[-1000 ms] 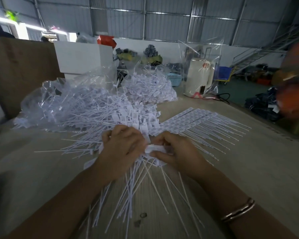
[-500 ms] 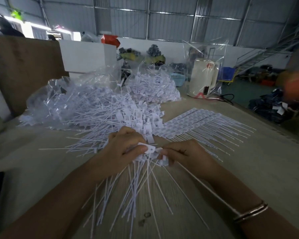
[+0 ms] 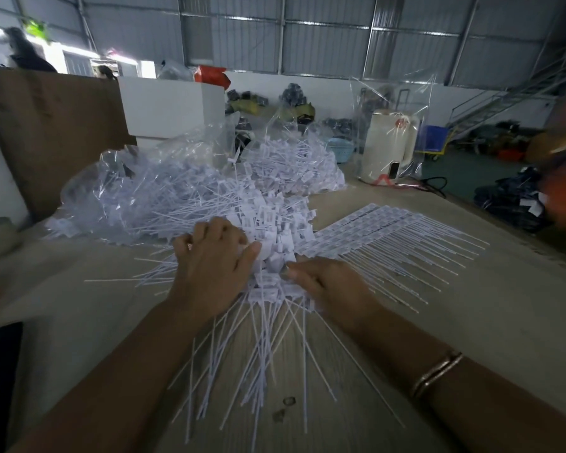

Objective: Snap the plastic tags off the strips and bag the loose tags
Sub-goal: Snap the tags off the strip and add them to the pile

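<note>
Hands [image 3: 209,269] now atop tags [image 3: 275,253]

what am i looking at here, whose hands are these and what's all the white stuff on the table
There is no machine here. A camera worn on a person's head looks down at their own two bare hands. The left hand and the right hand work in a pile of loose white plastic tags with long thin tails, on a wooden table. The fingers look curled round tags, though blur hides the exact grip. To the right lie unbroken strips of tags. Behind is a clear bag of tags.
</note>
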Demonstrator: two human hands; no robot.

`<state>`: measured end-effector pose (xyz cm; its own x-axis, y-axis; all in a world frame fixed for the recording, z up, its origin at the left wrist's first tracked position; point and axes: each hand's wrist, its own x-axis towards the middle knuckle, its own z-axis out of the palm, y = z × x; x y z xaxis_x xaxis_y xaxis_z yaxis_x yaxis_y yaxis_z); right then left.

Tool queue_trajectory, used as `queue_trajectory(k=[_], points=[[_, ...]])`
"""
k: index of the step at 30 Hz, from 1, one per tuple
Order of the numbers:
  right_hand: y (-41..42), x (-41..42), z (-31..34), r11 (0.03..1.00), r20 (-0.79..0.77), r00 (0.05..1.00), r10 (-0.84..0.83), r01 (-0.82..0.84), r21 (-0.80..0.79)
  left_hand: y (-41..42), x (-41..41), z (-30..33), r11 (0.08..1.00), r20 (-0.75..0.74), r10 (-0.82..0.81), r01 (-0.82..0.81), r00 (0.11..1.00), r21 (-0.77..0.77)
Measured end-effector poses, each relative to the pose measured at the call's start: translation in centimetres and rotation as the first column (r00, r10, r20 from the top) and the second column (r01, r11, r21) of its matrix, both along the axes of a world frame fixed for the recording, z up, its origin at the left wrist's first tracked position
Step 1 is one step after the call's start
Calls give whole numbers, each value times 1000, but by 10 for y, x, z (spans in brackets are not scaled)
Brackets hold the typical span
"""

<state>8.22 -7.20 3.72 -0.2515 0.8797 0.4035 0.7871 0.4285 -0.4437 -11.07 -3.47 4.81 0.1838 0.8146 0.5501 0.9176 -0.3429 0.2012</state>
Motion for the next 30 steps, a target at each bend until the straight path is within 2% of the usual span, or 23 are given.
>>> queue_trajectory(k=[3, 4, 6, 8, 9, 11, 13, 15, 18, 20, 23, 26, 28, 30], points=[[-6, 10, 14, 993, -85, 989, -121, 122, 3, -9, -21, 17, 992, 143, 117, -121, 983, 26], [-11, 18, 18, 982, -79, 980, -184, 180, -53, -12, -31, 24, 990, 69, 134, -131, 989, -44], [-24, 37, 24, 910, -52, 962, -266, 233, -342, -21, -46, 32, 951, -190, 94, -145, 977, -273], [-44, 49, 27, 727, -162, 944, -288, 105, -679, -36, -50, 27, 837, -223, 83, -189, 971, -513], [-53, 49, 28, 643, -259, 918, -301, -5, -766, -42, -48, 20, 784, -219, 96, -210, 971, -585], [-58, 41, 27, 571, -414, 848, -332, -169, -804, -52, -37, 7, 736, -225, 77, -208, 971, -645], [-52, 23, 26, 534, -492, 791, -364, -255, -806, -58, -19, 4, 734, -198, 41, -164, 979, -659], [-44, -3, 28, 478, -527, 767, -365, -331, -813, -58, -6, 9, 702, -174, -12, -116, 985, -703], [-32, -38, 29, 406, -543, 741, -394, -390, -827, -56, 4, 17, 684, -273, -69, -153, 960, -714], [-28, -50, 27, 395, -539, 750, -383, -394, -830, -57, 6, 20, 702, -333, -93, -175, 938, -690], [-31, -48, 26, 418, -542, 756, -366, -386, -822, -60, 5, 17, 718, -335, -129, -145, 933, -681], [-35, -21, 26, 555, -572, 749, -336, -333, -762, -69, 1, 8, 766, -332, -1, -213, 943, -606], [-39, -1, 25, 638, -610, 706, -359, -291, -713, -74, -6, 6, 780, -280, 60, -220, 958, -586], [-42, 16, 23, 653, -679, 609, -410, -325, -684, -75, -16, 11, 812, -215, 9, -133, 976, -569]])
